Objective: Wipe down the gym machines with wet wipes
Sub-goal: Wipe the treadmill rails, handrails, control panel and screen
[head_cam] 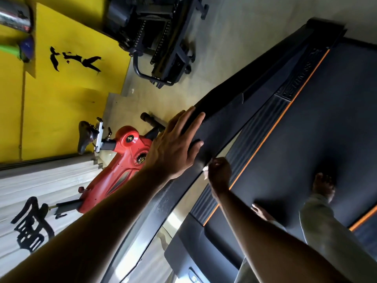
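Observation:
A black treadmill fills the right of the head view, with its padded handrail (222, 119) running diagonally toward the far end. My left hand (175, 144) grips this handrail, fingers wrapped over its top. Just below the rail, my right hand (219, 172) is closed on a small white wet wipe (205, 170), only a corner of which shows, pressed against the rail's underside. The treadmill belt (318, 129), edged with an orange stripe, lies beneath, and my bare feet stand on it.
A red exercise bike (126, 160) stands left of the treadmill. A black weight machine (159, 41) sits farther off on the beige floor. A yellow wall (67, 94) with black figures borders the left. The treadmill console (193, 252) is at the bottom.

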Demonstrator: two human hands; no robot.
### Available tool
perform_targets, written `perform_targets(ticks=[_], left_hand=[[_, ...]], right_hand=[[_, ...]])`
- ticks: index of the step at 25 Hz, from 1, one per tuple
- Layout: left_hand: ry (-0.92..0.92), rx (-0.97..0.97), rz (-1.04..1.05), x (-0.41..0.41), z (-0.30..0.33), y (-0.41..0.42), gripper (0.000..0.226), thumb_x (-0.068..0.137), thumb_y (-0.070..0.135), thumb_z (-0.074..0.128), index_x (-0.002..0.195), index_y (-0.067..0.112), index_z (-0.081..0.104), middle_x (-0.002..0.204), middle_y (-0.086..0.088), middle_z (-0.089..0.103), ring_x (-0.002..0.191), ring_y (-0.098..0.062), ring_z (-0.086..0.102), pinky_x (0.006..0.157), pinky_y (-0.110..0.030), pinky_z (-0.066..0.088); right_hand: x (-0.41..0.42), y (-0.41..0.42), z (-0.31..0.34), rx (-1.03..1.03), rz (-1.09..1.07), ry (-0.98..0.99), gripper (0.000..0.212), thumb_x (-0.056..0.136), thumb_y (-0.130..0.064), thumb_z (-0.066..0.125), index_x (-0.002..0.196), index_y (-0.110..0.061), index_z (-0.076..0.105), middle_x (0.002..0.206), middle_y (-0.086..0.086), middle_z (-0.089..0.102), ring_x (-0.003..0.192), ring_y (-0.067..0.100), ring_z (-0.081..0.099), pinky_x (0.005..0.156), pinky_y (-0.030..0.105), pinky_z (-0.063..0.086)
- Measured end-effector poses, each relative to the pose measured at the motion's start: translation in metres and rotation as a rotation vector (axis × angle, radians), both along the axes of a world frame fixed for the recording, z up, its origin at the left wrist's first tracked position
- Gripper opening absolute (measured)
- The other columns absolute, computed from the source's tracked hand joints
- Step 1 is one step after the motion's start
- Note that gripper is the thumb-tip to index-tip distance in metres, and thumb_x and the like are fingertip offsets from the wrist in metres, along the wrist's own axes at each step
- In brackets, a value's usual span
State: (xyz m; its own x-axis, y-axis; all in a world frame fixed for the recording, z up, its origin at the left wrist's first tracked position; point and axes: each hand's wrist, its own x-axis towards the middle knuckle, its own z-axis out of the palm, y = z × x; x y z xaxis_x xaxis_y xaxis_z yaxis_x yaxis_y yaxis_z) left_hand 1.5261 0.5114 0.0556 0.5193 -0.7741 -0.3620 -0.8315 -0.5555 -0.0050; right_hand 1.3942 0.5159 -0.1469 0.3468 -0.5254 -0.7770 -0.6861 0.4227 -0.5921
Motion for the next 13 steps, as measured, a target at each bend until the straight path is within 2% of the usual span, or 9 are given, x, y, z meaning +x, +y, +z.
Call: perform_targets(ticks=[1,2,3,5,6,8,10,11,13], left_hand=[[0.004,0.000,0.001,0.001,0.000,0.000,0.065,0.106,0.046,0.045,0.162,0.021,0.026,0.167,-0.008,0.024,0.151,-0.026,0.031,0.095,-0.048,0.058],[0.008,0.003,0.001,0.001,-0.001,0.000,0.065,0.106,0.046,0.045,0.162,0.022,0.025,0.168,-0.007,0.023,0.151,-0.026,0.030,0.095,-0.048,0.058],[0.009,0.006,0.006,0.001,-0.001,-0.001,0.065,0.106,0.047,0.045,0.162,0.023,0.024,0.168,-0.006,0.022,0.152,-0.026,0.029,0.095,-0.048,0.058],[0.004,0.009,0.005,0.000,0.000,-0.002,0.065,0.106,0.047,0.045,0.163,0.023,0.023,0.168,-0.006,0.022,0.152,-0.026,0.029,0.093,-0.047,0.059],[-0.001,0.007,-0.002,0.000,0.000,-0.002,0.066,0.106,0.047,0.045,0.163,0.022,0.024,0.168,-0.007,0.023,0.151,-0.026,0.030,0.093,-0.046,0.059],[-0.016,-0.002,-0.017,0.001,-0.001,0.000,0.066,0.106,0.046,0.047,0.163,0.020,0.025,0.167,-0.008,0.024,0.150,-0.026,0.032,0.092,-0.043,0.060],[-0.018,-0.007,-0.023,0.002,-0.002,0.001,0.066,0.106,0.047,0.047,0.163,0.020,0.026,0.167,-0.008,0.025,0.150,-0.026,0.034,0.092,-0.043,0.060],[-0.012,-0.006,-0.020,0.002,-0.001,0.000,0.066,0.106,0.047,0.046,0.163,0.020,0.027,0.167,-0.008,0.026,0.150,-0.026,0.034,0.092,-0.043,0.060],[-0.002,0.004,-0.012,0.000,0.000,-0.002,0.065,0.106,0.048,0.044,0.162,0.020,0.026,0.167,-0.008,0.026,0.150,-0.026,0.033,0.093,-0.043,0.059]], right_hand=[[0.014,-0.017,-0.024,-0.031,-0.080,0.044,0.015,0.078,-0.030,0.063,0.076,-0.015,0.063,0.076,0.009,0.072,0.072,0.029,0.069,0.065,0.043,0.059],[0.030,-0.042,-0.020,-0.071,-0.161,0.036,0.029,0.077,-0.042,0.061,0.077,-0.013,0.064,0.075,0.008,0.071,0.070,0.026,0.069,0.062,0.038,0.056],[0.043,-0.068,-0.005,-0.070,-0.269,-0.007,0.032,0.078,-0.048,0.061,0.079,-0.016,0.064,0.075,0.004,0.072,0.070,0.022,0.069,0.060,0.036,0.056],[0.054,-0.081,0.044,-0.068,-0.372,-0.191,0.014,0.087,-0.037,0.066,0.082,-0.025,0.060,0.078,0.000,0.071,0.070,0.016,0.067,0.061,0.030,0.053],[0.047,-0.073,0.072,-0.070,-0.333,-0.316,0.011,0.091,-0.029,0.067,0.085,-0.027,0.058,0.078,0.001,0.069,0.068,0.015,0.065,0.060,0.027,0.051],[0.017,-0.030,0.097,0.082,-0.202,-0.400,0.012,0.092,-0.021,0.068,0.088,-0.026,0.058,0.076,0.005,0.069,0.066,0.019,0.066,0.058,0.027,0.052],[-0.008,0.001,0.087,0.309,-0.081,-0.292,0.010,0.090,-0.012,0.069,0.084,-0.018,0.063,0.073,0.007,0.072,0.064,0.024,0.068,0.061,0.033,0.059],[-0.008,-0.003,0.075,0.349,-0.043,-0.215,0.014,0.092,-0.010,0.068,0.079,-0.015,0.065,0.070,0.007,0.072,0.062,0.024,0.069,0.064,0.038,0.061],[0.014,-0.029,0.043,0.285,-0.164,-0.098,0.024,0.096,-0.015,0.065,0.072,-0.014,0.065,0.065,0.006,0.070,0.055,0.020,0.065,0.062,0.040,0.056]])
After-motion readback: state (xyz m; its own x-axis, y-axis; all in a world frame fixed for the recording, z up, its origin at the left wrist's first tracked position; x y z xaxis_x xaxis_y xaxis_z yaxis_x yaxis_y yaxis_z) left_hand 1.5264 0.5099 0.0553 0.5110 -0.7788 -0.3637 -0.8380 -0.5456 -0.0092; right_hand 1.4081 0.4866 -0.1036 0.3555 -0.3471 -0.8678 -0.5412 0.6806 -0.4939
